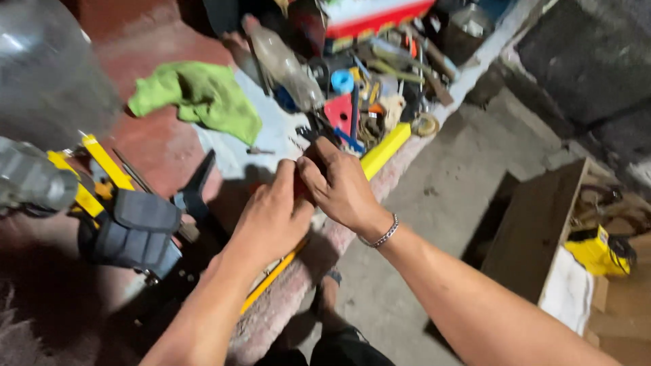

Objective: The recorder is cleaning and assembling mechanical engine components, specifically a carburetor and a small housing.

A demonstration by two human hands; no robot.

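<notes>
Your left hand [274,217] and right hand [339,186] meet over the counter's [163,146] front edge, fingers pressed together around a small red object [299,188], mostly hidden between them. Blurred tools [366,102] crowd the far end. The green cloth [200,95] lies well apart; open floor [441,196] lies right.

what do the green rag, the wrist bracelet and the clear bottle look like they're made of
Green rag: soft cloth, matte, crumpled in folds. Bracelet on the right wrist: probably metal, silvery glinting links. Clear bottle: likely thin plastic, see-through with dull highlights.
</notes>
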